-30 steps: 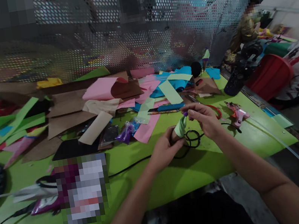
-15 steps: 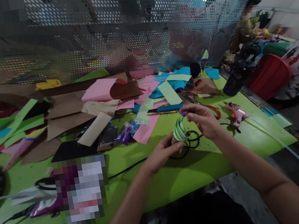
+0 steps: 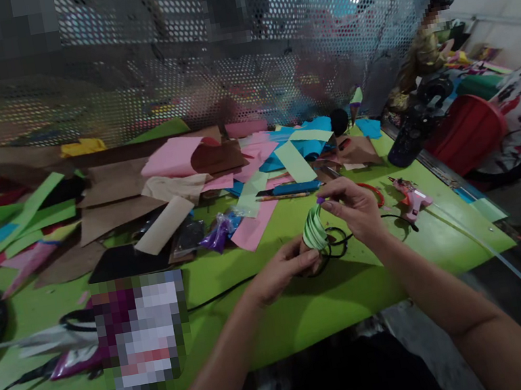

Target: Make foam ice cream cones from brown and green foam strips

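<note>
My left hand point(image 3: 289, 267) is closed around the lower end of a small green-and-white swirled cone point(image 3: 315, 229), with the thumb across its front. A brownish part shows at the cone's base, mostly hidden by the fingers. At the cone's tip, my right hand point(image 3: 355, 207) pinches a small purple piece point(image 3: 320, 200) between thumb and fingertips. Whether that piece is fixed to the tip cannot be made out. Just behind the cone, a coiled black cable point(image 3: 337, 242) lies on the green table point(image 3: 332, 323).
A pink glue gun point(image 3: 412, 197) with a long clear stick lies right of my hands. Sheets of pink foam point(image 3: 174, 155) and other colours cover the back, below a perforated metal screen point(image 3: 240, 72). A blue cutter point(image 3: 295, 187) lies ahead. Another person point(image 3: 426, 51) is at far right.
Both hands stay nearly in place. The fingers of my right hand have shifted slightly at the purple piece, and the cone sits at almost the same tilt.
</note>
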Demonstrator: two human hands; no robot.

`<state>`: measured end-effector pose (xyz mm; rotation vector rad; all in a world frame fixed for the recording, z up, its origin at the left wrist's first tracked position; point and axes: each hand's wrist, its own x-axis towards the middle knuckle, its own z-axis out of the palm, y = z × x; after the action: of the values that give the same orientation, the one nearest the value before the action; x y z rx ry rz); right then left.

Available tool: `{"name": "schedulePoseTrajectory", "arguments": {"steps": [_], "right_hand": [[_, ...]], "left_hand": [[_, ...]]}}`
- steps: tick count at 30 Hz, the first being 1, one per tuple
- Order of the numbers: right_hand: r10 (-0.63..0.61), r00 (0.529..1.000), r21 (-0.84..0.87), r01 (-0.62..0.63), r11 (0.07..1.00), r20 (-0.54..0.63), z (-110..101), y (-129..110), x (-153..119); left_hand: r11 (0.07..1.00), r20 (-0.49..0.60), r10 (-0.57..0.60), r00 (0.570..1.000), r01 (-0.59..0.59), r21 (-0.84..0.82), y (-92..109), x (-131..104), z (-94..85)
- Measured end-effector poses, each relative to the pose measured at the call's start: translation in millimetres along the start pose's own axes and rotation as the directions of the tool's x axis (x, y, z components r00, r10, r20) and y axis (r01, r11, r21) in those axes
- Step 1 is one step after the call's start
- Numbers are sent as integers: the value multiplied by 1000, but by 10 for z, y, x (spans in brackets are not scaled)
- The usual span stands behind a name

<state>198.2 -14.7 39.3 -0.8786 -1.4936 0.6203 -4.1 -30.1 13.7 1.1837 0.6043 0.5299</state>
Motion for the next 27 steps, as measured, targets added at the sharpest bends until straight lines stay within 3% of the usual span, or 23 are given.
{"name": "schedulePoseTrajectory", "arguments": {"steps": [11,17,21,27], "right_hand": [[21,999,4,-21,1000,29,-30,14,-21],[143,989,143,-148,979,46,-23,42,-8],[139,989,178,-145,973,43,-13,29,10],[240,968,186,-251,950,75,-1,19,9]], "left_hand": [[1000,-12,5,1000,-5,-27,-5,-17,4],[999,-100,3,995,-9,-53,-33,17,23],[997,-160,66,985,-60,41,-39,45,36],[974,-184,181,966,-151,169,-119,108,-6]]}}
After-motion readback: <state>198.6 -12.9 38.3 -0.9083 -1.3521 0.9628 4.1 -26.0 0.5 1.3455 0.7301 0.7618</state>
